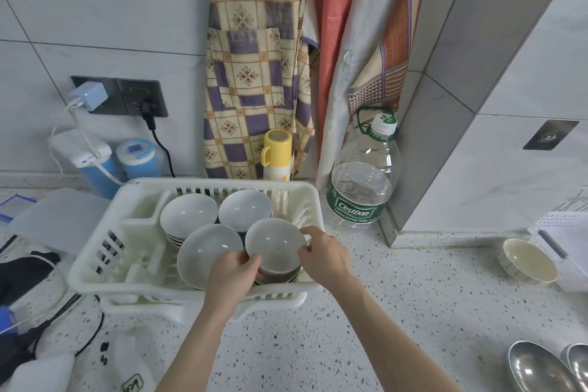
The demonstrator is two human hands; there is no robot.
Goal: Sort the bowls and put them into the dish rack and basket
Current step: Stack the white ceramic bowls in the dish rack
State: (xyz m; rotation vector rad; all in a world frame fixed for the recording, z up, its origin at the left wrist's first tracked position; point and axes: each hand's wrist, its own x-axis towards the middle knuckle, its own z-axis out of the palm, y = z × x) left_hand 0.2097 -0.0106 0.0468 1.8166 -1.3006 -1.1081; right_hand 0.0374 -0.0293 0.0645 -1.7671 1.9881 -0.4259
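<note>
Head view shows both hands on one grey ceramic bowl with a dark outer wall (275, 247), at the near right corner of the white plastic slotted dish rack (105, 251). The left hand (234, 274) holds the bowl's near-left rim, fingers curled over the edge; its grip is clamped on the bowl. The right hand (324, 253) pinches the far-right rim, also clamped on it. The bowl lies between the two hands, mouth up and tilted a little toward the person, on top of other dark bowls stacked under it.

I think the bowl is being seated on this stack, so the coming move depends on its base meeting the bowl below squarely. Both hands are equally near.

Just left of it, a flat grey bowl (208, 253) leans on its edge; behind stand two more grey bowl stacks (189, 215). On the speckled white tabletop (381, 312), well apart to the right, waits a cream ribbed bowl (528, 261), and two steel bowls (537, 366) at the near right edge. A large clear water bottle (362, 175) stands beside the rack, before a tiled wall with hanging aprons.
</note>
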